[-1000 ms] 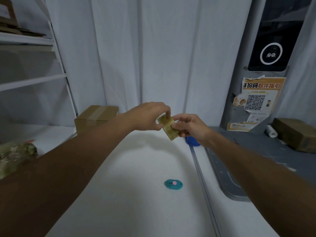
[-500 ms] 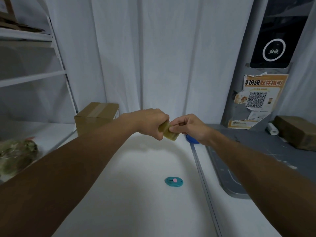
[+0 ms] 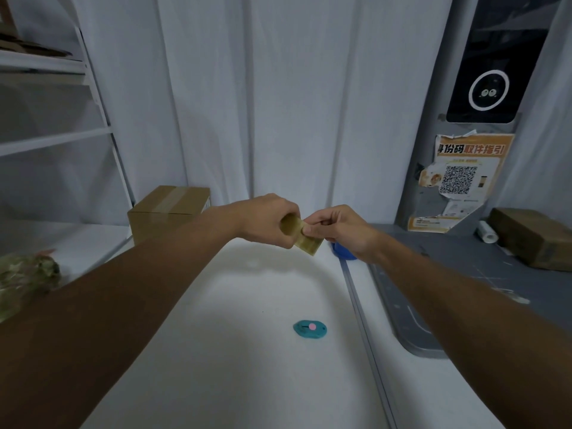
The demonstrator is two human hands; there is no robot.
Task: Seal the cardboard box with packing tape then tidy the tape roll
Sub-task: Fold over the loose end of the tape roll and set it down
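Your tape roll (image 3: 288, 228) is in the air above the far part of the white table (image 3: 216, 351), at about 12 o'clock from the table's middle. Your left hand (image 3: 266, 216) grips it, fingers curled round the tan roll. A flat tan stretch of tape (image 3: 309, 245) runs from the roll toward 4 o'clock. Your right hand (image 3: 340, 226) pinches that stretch at its upper edge between thumb and bent fingers, so the two hands sit just beside each other, knuckles nearly touching.

The cardboard box (image 3: 168, 209) stands on the table at 10 o'clock from your hands, close to the white curtain, with a strip of tape along its top. A blue object (image 3: 343, 252), mostly hidden, shows under your right wrist. At 6 o'clock from the hands, well apart, a small teal cutter (image 3: 310, 328) with a pink dot lies flat on the table.

At 3 o'clock a grey mat (image 3: 464, 274) carries a second brown box (image 3: 532, 236) and a small white roll (image 3: 487, 232). Above them a torn orange poster (image 3: 464, 178) with a QR code hangs on a grey panel. At 9 o'clock are white shelves (image 3: 55, 137) and a greenish bundle (image 3: 24, 274).
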